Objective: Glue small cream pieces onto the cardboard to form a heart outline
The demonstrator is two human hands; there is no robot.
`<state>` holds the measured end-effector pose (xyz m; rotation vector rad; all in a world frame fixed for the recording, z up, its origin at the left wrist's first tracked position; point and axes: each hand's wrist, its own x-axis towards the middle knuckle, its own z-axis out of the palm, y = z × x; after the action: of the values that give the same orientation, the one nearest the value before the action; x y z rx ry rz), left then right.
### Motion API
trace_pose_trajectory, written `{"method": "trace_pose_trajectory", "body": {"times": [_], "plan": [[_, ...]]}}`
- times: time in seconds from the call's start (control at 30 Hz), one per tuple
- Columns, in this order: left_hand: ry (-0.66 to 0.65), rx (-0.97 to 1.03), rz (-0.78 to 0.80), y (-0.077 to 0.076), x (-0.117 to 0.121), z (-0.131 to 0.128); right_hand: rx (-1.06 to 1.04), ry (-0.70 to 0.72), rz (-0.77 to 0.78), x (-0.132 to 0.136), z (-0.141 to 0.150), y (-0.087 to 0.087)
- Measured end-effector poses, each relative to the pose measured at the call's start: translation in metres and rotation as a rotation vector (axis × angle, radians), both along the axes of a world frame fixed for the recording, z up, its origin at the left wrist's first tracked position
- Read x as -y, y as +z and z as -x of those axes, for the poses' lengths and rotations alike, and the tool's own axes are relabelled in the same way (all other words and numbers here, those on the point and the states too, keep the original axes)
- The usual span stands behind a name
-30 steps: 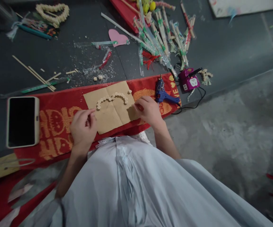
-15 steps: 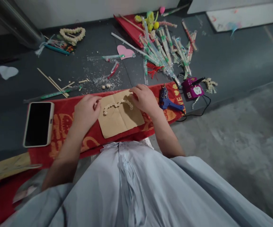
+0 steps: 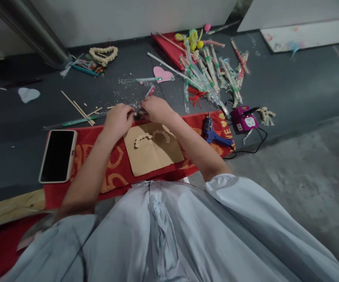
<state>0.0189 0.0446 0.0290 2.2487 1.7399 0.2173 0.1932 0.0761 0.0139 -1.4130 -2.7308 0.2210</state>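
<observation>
A sheet of brown paper point(image 3: 157, 158) with creases lies on a red patterned cloth point(image 3: 116, 156). On the paper is a wavy row of small pale pieces point(image 3: 142, 140), shaped like two joined arches. My left hand point(image 3: 118, 122) is just beyond the paper's far left corner, its fingers curled towards some small bits on the dark surface. Facing it from the right, my right hand point(image 3: 157, 111) has its fingers bent down at the same bits. The fingertips of both hands are closed together, and what they pinch is too small to make out.
A phone point(image 3: 58, 156) lies at the left of the cloth, a blue glue gun point(image 3: 214, 135) at its right. Beyond are wrapped chopsticks point(image 3: 209, 72), a pink paper heart point(image 3: 162, 74), a heart-shaped frame of pale pieces point(image 3: 103, 56) and a purple box point(image 3: 245, 118) with a cable.
Both hands have moved from the sides of the paper to beyond its far edge and closer together. The wavy row stays on the paper. The camera view has shifted slightly.
</observation>
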Motion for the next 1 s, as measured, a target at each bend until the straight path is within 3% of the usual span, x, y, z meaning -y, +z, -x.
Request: {"method": "trace_pose_trajectory", "body": {"times": [0.23, 0.47, 0.77, 1.0], "plan": [[-0.018, 0.089, -0.020, -0.005, -0.004, 0.000, -0.055, -0.018, 0.031, -0.006, 0.001, -0.001], [0.077, 0.277, -0.046, -0.004, -0.004, -0.010, -0.331, -0.015, 0.039, -0.008, -0.010, 0.005], [0.147, 0.770, 0.124, -0.007, -0.004, -0.010, -0.430, -0.031, 0.056, 0.010, -0.012, 0.019], [0.119, 0.770, 0.180, 0.002, 0.001, -0.010, -0.393, 0.015, 0.079, 0.011, -0.016, 0.020]]}}
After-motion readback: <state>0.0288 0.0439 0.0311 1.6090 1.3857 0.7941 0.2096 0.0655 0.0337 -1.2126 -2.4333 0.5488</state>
